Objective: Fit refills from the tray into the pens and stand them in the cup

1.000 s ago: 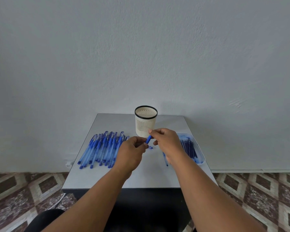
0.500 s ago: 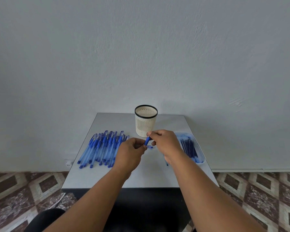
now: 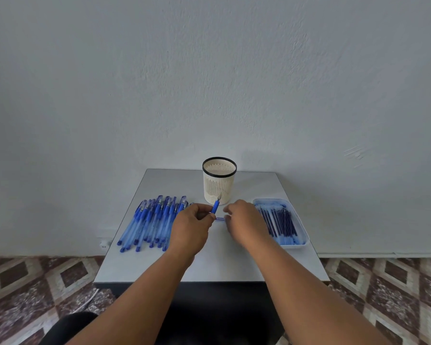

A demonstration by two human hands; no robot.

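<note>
Left hand: the left hand [image 3: 193, 226] is pinching a blue pen piece [image 3: 215, 207], its tip tilting up toward the cup [image 3: 219, 181].
Right hand: the right hand [image 3: 244, 221] is reaching down to a small blue part [image 3: 219, 218] on the table [image 3: 224, 257] — I cannot tell whether it is gripping it.
Pens: a row of blue pens [image 3: 152, 221] is lying left of the hands.
Refills: the refills [image 3: 279, 220] are lying in the tray [image 3: 301, 225] — just right of the right hand.

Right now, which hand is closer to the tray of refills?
Right. The right hand sits right beside the tray, at its left edge, while the left hand is farther left, next to the row of pens, holding a blue pen piece.
</note>
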